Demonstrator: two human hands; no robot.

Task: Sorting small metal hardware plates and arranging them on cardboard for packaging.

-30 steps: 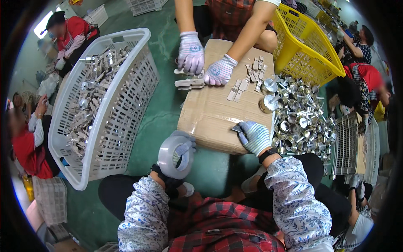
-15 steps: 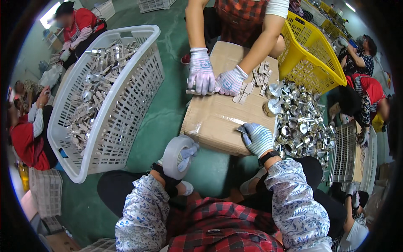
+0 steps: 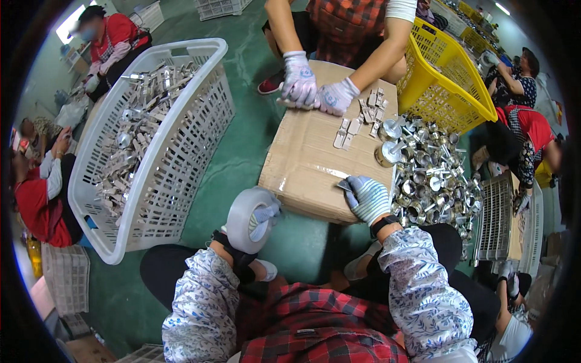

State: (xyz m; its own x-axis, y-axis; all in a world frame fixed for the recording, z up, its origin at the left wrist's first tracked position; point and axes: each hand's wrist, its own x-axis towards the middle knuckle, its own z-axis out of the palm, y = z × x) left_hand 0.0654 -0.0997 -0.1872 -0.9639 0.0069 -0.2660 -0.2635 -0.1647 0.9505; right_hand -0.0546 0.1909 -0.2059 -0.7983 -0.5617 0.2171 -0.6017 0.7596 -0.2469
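Note:
My left hand [image 3: 265, 219], in a striped glove, is hooked through the core of a wide roll of clear tape [image 3: 238, 225], left of the cardboard box. Pinched in my gloved right hand [image 3: 371, 202] is a small flat dark piece [image 3: 345, 184] at the near right edge of the box. I cannot make out its kind. The closed cardboard box [image 3: 302, 148] stands before me, with a shiny strip of tape across its top. Several small metal clips [image 3: 346, 132] lie toward its right side.
Opposite me, a person's gloved hands [image 3: 316, 94] press together over the box. Left stands a white basket [image 3: 187, 145] of metal clips. Round metal clamps [image 3: 433, 181] are heaped at the right, before a yellow basket [image 3: 451, 97]. Other people sit at both sides.
The other person's hands have moved away from me toward the far side of the box. My left hand and the tape roll have shifted slightly left and away. My right hand has hardly moved.

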